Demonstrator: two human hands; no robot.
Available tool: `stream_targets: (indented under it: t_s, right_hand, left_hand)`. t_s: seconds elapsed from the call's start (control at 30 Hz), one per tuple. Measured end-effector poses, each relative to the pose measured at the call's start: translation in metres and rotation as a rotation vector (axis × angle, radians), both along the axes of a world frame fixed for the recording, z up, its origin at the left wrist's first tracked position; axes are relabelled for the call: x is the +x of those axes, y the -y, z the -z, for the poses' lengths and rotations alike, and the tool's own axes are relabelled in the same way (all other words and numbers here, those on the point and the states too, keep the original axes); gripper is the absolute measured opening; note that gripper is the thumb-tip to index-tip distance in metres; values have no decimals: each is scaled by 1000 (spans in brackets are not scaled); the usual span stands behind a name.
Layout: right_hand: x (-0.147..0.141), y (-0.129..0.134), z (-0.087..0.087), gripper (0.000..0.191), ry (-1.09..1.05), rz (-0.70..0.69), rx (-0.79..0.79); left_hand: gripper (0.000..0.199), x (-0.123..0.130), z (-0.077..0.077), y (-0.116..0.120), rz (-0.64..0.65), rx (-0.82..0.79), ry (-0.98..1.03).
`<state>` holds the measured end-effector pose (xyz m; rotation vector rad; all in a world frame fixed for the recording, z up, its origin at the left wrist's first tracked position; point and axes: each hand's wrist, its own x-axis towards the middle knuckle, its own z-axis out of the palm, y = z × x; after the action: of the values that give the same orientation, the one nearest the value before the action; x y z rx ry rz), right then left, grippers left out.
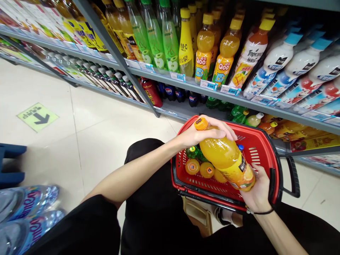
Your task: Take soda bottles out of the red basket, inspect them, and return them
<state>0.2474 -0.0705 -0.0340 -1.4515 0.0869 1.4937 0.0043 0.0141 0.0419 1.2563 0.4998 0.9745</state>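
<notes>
A large bottle of orange juice (pixel 223 152) with an orange cap lies tilted across both my hands, above the red shopping basket (pixel 256 136). My left hand (pixel 209 132) wraps round its neck end, just below the cap. The bottle's base rests in my right hand (pixel 257 191), whose fingers curl round the bottom. Inside the basket, below the bottle, are orange-capped bottles (pixel 192 166) and a green bottle (pixel 193 151). A blue cap (pixel 241 147) shows behind the juice bottle. The basket's black handle (pixel 291 177) hangs out at the right.
Shelves of drinks (pixel 170 72) run along the far side, with Qoo bottles (pixel 204 49) and white bottles with blue caps (pixel 278 58). Bottles lie on the bottom shelf (pixel 278 129). At left are a blue stool (pixel 12 164), large water bottles (pixel 29 202) and a floor arrow sticker (pixel 37 117).
</notes>
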Motion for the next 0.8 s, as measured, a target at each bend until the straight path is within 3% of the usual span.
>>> stream_targets:
  t_s: [0.13, 0.37, 0.6, 0.8]
  right_hand:
    - [0, -2, -2, 12, -29, -64, -18]
    - [-5, -7, -11, 20, -106, -103, -187]
    - [-4, -6, -10, 24, -147, -156, -219]
    - [11, -7, 7, 28, -209, -198, -165]
  left_hand:
    - [18, 2, 2, -1, -32, -49, -13]
    - [18, 3, 13, -1, -73, -94, -49]
    - [20, -3, 15, -2, -80, -128, -145]
    - [54, -17, 14, 1, 21, -244, -500]
